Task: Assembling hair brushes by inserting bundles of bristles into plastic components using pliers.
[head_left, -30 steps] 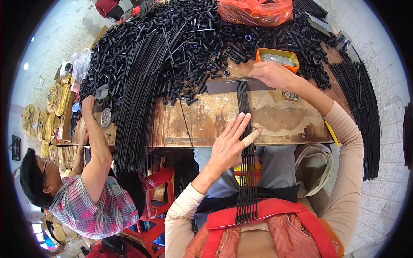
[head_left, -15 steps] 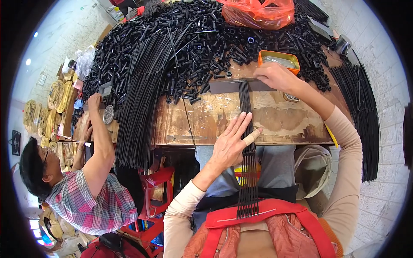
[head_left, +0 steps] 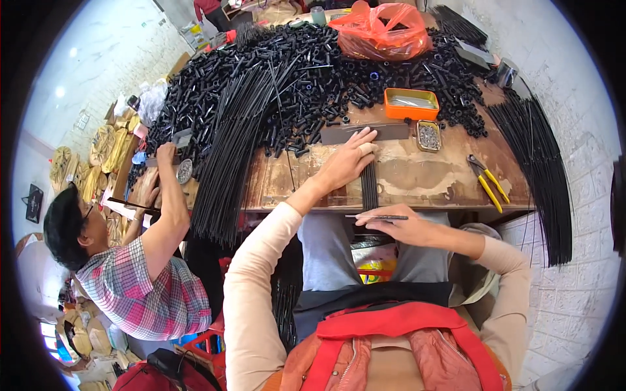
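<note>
- Gripped in our right hand [head_left: 393, 226], fingers closed: a dark stick [head_left: 386, 217], held crosswise at the table's front edge, above our lap; its left tip looks paler, and we cannot tell its exact kind.
- Our left hand [head_left: 351, 159] lies with fingers stretched and closed on nothing we can see, fingertips on the grey strip [head_left: 393, 132], palm over the black rods [head_left: 370, 189].
- Rods' upper part is hidden under that hand; their lower ends are lost behind the right hand, and we cannot tell whether it touches them.
- Bits in the small tray [head_left: 428, 136], just beside the strip's right end, are too small for us to sort; it sits below the orange tin [head_left: 412, 104].
- Beyond the strip, a heap of black parts [head_left: 306, 72] blocks the far side, red bag [head_left: 385, 36] on top.
- Left, a thick rod bundle [head_left: 222, 176] overhangs the edge between us and a co-worker [head_left: 143, 280]; another bundle [head_left: 538, 176] hangs off the right.
- Open wood on the table [head_left: 424, 176] runs from our rods to the yellow-handled pliers [head_left: 488, 184], near the right front edge.
</note>
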